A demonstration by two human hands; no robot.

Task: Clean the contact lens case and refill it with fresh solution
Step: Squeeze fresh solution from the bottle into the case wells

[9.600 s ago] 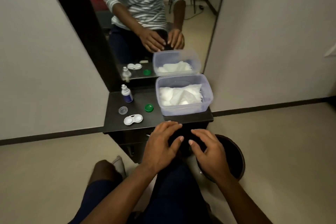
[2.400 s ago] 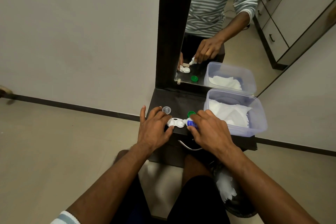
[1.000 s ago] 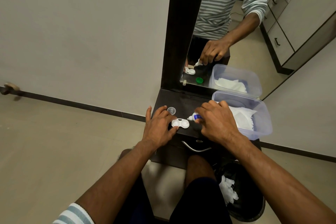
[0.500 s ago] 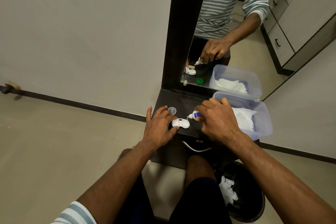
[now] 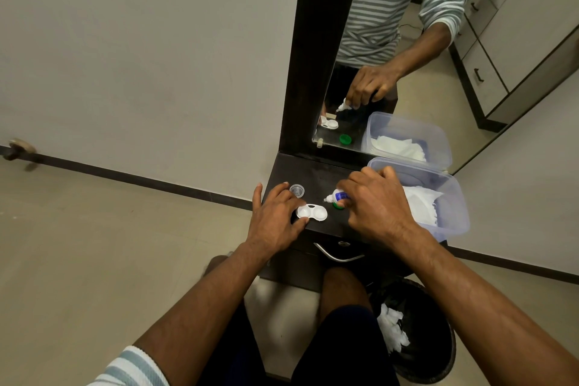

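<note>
A white two-well contact lens case (image 5: pixel 312 213) lies open on the small dark shelf (image 5: pixel 316 171). My left hand (image 5: pixel 275 216) rests on the shelf and pinches the case's left end. My right hand (image 5: pixel 376 205) grips a small solution bottle (image 5: pixel 336 196) with a blue label, tipped sideways so its white nozzle points left, just above and right of the case's right well. A green cap (image 5: pixel 337 205) peeks out under the bottle. A clear cap (image 5: pixel 297 190) sits behind my left fingers.
A clear plastic tub (image 5: pixel 451 197) of white tissues stands at the shelf's right. A mirror (image 5: pixel 391 50) rises behind. A drawer handle (image 5: pixel 340 255) is below the shelf, and a black bin (image 5: pixel 416 332) with used tissues stands on the floor at right.
The bottle in my right hand has shifted slightly left, its nozzle nearer the case. My left hand stays on the case. Much earlier both hands rested on my lap.
</note>
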